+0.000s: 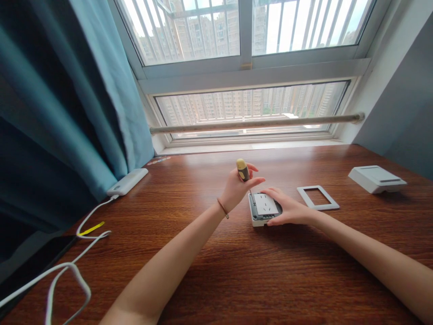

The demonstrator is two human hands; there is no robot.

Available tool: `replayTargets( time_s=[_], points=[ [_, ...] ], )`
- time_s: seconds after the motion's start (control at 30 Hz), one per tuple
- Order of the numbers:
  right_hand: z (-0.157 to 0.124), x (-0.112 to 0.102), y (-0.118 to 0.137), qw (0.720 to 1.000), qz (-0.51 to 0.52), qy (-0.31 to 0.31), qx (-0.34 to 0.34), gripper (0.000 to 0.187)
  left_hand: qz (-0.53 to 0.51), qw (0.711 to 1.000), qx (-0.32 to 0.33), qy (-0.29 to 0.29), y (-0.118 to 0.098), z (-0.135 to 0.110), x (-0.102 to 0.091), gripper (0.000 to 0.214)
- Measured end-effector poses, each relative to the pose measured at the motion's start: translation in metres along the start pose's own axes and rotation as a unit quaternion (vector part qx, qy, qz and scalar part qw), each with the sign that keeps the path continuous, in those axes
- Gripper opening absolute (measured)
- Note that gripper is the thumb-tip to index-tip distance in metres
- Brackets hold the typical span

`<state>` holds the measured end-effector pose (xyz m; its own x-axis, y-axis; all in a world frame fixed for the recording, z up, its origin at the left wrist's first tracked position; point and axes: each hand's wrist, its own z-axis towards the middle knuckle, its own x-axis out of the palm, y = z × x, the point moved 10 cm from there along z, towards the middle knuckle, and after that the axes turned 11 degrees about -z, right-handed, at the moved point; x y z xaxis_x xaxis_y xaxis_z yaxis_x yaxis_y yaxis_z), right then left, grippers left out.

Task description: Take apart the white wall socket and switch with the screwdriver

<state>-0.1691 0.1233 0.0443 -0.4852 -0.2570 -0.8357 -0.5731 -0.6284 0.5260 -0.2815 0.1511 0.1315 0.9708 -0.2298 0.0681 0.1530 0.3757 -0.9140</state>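
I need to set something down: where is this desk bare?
The desk is bare between the left forearm and right forearm, between the white device and the left hand, and behind that hand up to the window sill. It is crowded around the socket, with the screwdriver, right hand and nearby white frame. The cable clutters the front left.

No lettering, number or brand legible. White power bank (132, 181): greyish mark on the end by the plug (too small and soft to tell whether printing, logo or display).
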Motion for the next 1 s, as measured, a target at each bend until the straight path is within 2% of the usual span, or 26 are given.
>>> replayTargets(
  time_s=[0.07,0.17,0.3,0.47,0.57,0.7,0.83,0.9,1.0],
  points=[
    [0.000,0.000,0.000,1.000,0.001,0.001,0.001,0.087,-0.064,0.997,-0.038,0.022,0.006,0.001,0.003,0.030],
    [0.000,-0.001,0.000,1.000,0.001,0.000,0.001,0.087,-0.160,0.978,-0.096,0.091,0.011,0.002,0.013,0.041],
    [0.000,0.000,0.000,1.000,0.002,0.003,0.002,0.087,-0.215,0.956,-0.116,0.163,0.004,0.000,0.015,0.049],
    [0.001,0.003,-0.004,1.000,-0.005,0.005,0.008,0.089,-0.131,0.955,-0.097,0.248,-0.013,-0.005,0.021,0.042],
    [0.001,0.004,-0.005,1.000,-0.006,0.006,0.010,0.089,-0.068,0.957,-0.088,0.268,-0.018,-0.011,0.029,0.033],
    [0.001,0.004,-0.006,1.000,-0.006,0.004,0.002,0.090,-0.056,0.971,-0.066,0.224,-0.014,-0.011,0.034,0.029],
    [0.002,0.004,-0.005,1.000,-0.007,-0.004,-0.015,0.089,0.037,0.994,-0.006,0.104,-0.006,-0.004,0.020,0.031],
    [0.002,0.004,-0.005,1.000,-0.012,-0.005,-0.020,0.090,0.108,0.992,0.026,0.057,-0.008,-0.003,0.013,0.031],
    [0.002,0.005,-0.006,1.000,-0.017,-0.003,-0.016,0.090,0.138,0.989,0.032,0.036,-0.009,-0.003,0.011,0.033]
  ],
)
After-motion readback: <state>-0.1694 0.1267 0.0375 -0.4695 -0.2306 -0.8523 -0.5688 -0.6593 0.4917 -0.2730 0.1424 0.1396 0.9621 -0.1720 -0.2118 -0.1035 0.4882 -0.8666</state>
